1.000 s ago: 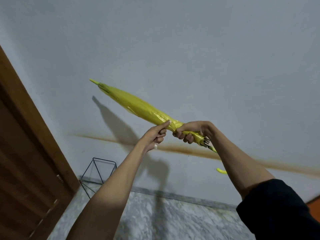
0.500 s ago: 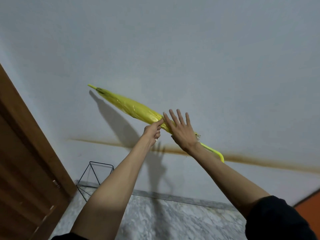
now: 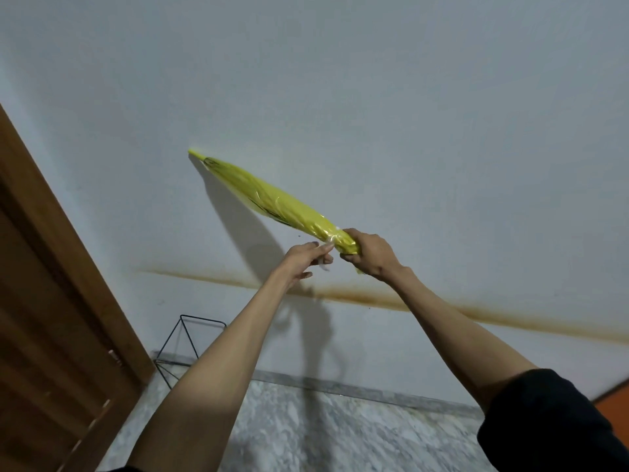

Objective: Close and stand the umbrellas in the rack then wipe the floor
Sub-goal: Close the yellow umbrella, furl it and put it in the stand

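The yellow umbrella (image 3: 272, 199) is folded shut and held up in the air at the middle of the frame. It slants from its pointed tip in the upper left down toward the centre right, with its canopy gathered into a slim, glossy bundle. The right hand (image 3: 371, 257) is clenched round the lower end of that bundle, fingers wrapped underneath; the handle is hidden behind the hand and wrist. Just left of it, the left hand (image 3: 301, 262) pinches a pale, translucent strap (image 3: 329, 240) between thumb and fingertips, right against the canopy's lower end, though the strap is too blurred to make out in detail. Both forearms reach up from the bottom of the frame, the right one coming out of a dark sleeve (image 3: 551, 427) in the lower right corner. The umbrella throws a dark shadow (image 3: 245, 233) on the pale wall (image 3: 408, 114) behind it, and a brownish stain (image 3: 357, 296) runs in a band across the wall below the hands. Low in the left of the frame, well below the umbrella, a black wire rack (image 3: 189, 336) stands on the grey marbled floor (image 3: 323, 430) against the wall, beside a brown wooden door (image 3: 51, 301) that fills the left edge.
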{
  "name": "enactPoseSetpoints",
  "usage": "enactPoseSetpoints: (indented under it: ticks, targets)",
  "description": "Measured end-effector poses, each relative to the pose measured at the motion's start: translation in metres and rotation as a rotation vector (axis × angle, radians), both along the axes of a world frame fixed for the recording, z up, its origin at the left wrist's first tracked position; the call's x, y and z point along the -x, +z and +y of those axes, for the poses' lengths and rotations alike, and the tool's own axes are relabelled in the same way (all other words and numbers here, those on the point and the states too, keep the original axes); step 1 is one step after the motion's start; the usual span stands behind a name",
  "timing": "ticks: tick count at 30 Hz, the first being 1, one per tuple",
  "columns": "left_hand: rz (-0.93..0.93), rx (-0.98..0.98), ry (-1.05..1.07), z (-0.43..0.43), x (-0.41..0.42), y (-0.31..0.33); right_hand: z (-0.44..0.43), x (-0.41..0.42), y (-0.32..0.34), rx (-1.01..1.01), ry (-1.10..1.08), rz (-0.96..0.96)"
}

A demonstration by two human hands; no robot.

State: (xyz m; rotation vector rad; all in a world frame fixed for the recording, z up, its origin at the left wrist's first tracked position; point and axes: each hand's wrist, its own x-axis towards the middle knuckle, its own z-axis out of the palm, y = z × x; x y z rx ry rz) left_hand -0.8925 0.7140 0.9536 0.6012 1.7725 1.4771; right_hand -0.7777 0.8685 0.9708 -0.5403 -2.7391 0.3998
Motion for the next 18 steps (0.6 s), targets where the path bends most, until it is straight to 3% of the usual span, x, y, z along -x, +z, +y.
enactPoseSetpoints:
  ticks: [3, 9, 13, 18]
  targets:
    - [-0.001, 0.008, 0.017, -0.009, 0.003, -0.016, 0.002, 0.0, 0.004, 0.147, 0.025, 0.024]
    - [-0.375, -0.233, 0.028, -0.013, 0.004, -0.019, -0.011, 0.0, 0.023, 0.521, -0.003, -0.013]
    - [-0.475, -0.293, 0.045, -0.013, 0.0, -0.006, -0.016, -0.007, 0.04, 0.84, 0.074, -0.209]
    - [-0.463, -0.292, -0.017, -0.012, -0.007, 0.011, -0.007, -0.015, 0.042, 1.212, 0.174, -0.42]
